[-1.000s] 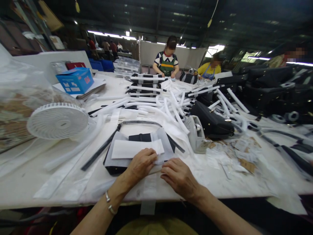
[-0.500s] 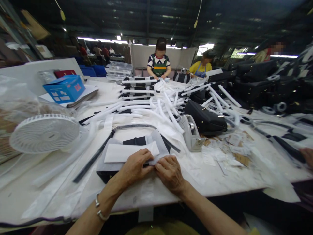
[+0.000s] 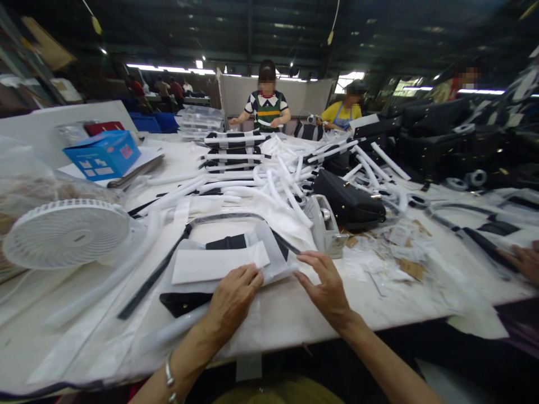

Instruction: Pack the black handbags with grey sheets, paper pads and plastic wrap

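Note:
A black bag (image 3: 185, 303) lies on the table in front of me, partly covered by thin white wrapping sheet (image 3: 275, 252) and a folded white foam piece (image 3: 219, 262). Its black strap (image 3: 151, 280) loops out behind and to the left. My left hand (image 3: 238, 294) rests on the near edge of the wrapping, fingers bent together; whatever is under the fingertips is hidden. My right hand (image 3: 324, 283) is just right of the wrapping, thumb and fingers apart, holding nothing. A whitish plastic strip (image 3: 174, 331) lies beside my left forearm.
A white fan (image 3: 69, 233) and a blue box (image 3: 103, 154) stand left. White foam tubes (image 3: 278, 185) are heaped beyond the bag. A tape dispenser (image 3: 324, 224), a black bag (image 3: 345, 199) and scraps are at right. People work across the table; another person's hand (image 3: 524, 261) is far right.
My right hand has let go of the wrapping's near edge and moved right and slightly up, its fingers spreading. My left hand has shifted slightly. A whitish strip now shows near my left forearm.

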Tool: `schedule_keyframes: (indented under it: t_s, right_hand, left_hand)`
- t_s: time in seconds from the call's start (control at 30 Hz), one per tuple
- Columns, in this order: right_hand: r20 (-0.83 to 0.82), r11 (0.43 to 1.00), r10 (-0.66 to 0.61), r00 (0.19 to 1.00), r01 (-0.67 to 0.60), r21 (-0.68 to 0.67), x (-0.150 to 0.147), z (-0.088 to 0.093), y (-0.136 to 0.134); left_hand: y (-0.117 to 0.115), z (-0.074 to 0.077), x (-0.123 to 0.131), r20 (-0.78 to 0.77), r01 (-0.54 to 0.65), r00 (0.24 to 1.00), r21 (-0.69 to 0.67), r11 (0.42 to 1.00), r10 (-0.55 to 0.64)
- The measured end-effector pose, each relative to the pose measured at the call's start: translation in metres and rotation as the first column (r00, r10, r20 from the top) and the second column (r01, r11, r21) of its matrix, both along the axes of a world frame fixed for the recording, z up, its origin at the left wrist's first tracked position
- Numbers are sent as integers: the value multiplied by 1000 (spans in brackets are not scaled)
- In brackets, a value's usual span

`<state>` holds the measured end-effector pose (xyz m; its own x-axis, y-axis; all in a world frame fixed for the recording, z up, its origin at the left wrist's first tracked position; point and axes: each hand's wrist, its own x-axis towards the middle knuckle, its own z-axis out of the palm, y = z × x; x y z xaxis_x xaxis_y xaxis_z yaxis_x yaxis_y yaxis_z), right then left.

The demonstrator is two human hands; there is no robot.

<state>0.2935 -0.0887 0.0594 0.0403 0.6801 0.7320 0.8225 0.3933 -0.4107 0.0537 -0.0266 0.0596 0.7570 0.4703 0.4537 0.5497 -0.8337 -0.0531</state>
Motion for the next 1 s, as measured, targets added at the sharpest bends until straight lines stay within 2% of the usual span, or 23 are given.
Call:
schedule_keyframes:
  t_s: [0.1,0.27,0.37,0.43,0.53,0.6,0.67,0.73,0.8,0.87,0.93,1.0]
  right_hand:
    - [139,991,123,983,-114,-72,-16,-2,14]
    - [115,987,132,985,-120,-105,-24,-7,36]
    - [99,972,216,971,-203,-121,-14,-2,37]
    - [80,967,242,967,-235,-95,-10,2,26]
    - [130,945,322,938,-310,-104,-18,3,-5]
    - [245,888,458,854,-426,-174,-32,-2,-28]
    - [360,845,535,765,-482,-231,-50,-12,-45]
    - [420,860,510,751,-452,-236,-69,-23,-51]
    - [377,887,461,803,-402,-227,-87,-35,-47]
    - [260,881,467,845,-419,-220,-101,-44,-36]
    - [127,845,524,842,-496,-199,-104,-48,-23]
    - [47,796,591,805,-574,-191,-91,-46,-13]
  left_hand:
    - [-6,-7,2,38,-61,997,39,997,59]
    - [-8,-10,4,59,-88,995,74,993,84]
    - [-6,-7,6,49,-102,994,82,991,98]
    - [-4,-4,6,34,-105,994,74,992,102]
    - [-1,-1,5,13,-82,997,60,995,81]
    - [1,1,3,0,-63,998,51,997,63]
    - [2,1,1,-2,-53,999,43,998,53]
    - [3,1,0,7,-48,999,40,998,48]
    - [4,2,0,24,-41,999,47,998,40]
    - [5,3,0,36,-35,999,58,998,33]
    - [6,5,0,46,-27,999,70,997,24]
    - [8,7,-1,49,-23,999,82,996,19]
